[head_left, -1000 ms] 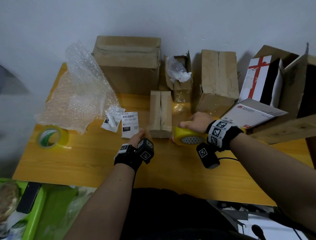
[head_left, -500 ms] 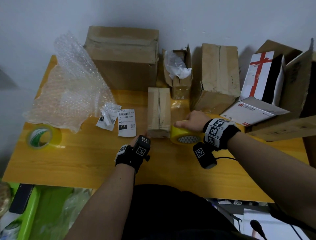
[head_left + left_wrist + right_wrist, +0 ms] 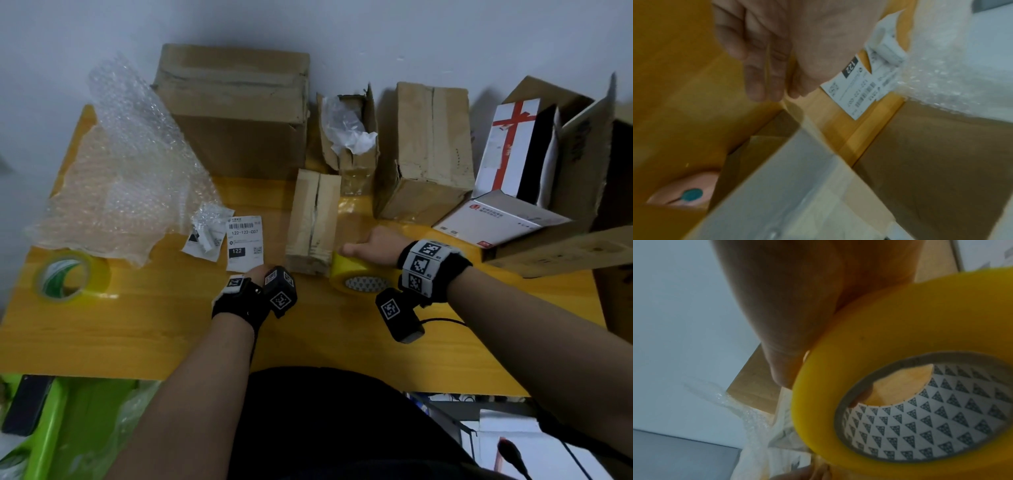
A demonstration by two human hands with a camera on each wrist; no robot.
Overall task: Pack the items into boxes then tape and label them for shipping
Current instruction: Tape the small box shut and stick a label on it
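Note:
A narrow cardboard box (image 3: 313,219) lies lengthwise mid-table, its top seam glossy with tape (image 3: 807,178). My right hand (image 3: 363,245) grips a yellow tape roll (image 3: 342,270) at the box's near-right corner. The thumb lies over the roll's rim (image 3: 838,337). My left hand (image 3: 257,272) is at the near-left corner. There its straight fingers and thumb (image 3: 785,95) meet on a translucent tape end. A white shipping label (image 3: 245,240) printed "122" lies flat just left of that hand (image 3: 855,91).
Bubble wrap (image 3: 130,164) and a second tape roll (image 3: 99,270) sit at the table's left. Along the wall stand a large closed box (image 3: 236,102), a small open box with plastic (image 3: 349,137), a medium box (image 3: 428,144), a white red-striped box (image 3: 510,144) and open cartons (image 3: 589,154).
The right hand has brought the tape roll closer against the box's near-right corner. The left hand stays at the near-left corner. The head view has shifted slightly.

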